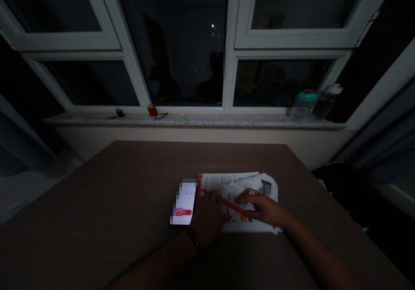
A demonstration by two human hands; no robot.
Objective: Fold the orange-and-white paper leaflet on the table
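A printed paper booklet (233, 226) with red and orange patches lies on the brown table. Its upper page is folded over at a slant, with a red strip along the crease. On the booklet's left part rests my left hand (209, 216), fingers bent over the folded page and thumb out to the right; a dark band circles the wrist. My right hand (266, 208) grips the fold from the right, its thumb and fingers on either side of the red strip. Just left of my left hand is a lit phone (186, 203), its screen partly blurred out.
The brown table (129, 186) reaches towards a wall under a dark window. Along the speckled stone sill (201, 120) stand a bottle with a green lid (304, 104), another clear bottle (327, 102), a small red item (152, 110) and a small dark jar (119, 112). Curtains hang at both sides.
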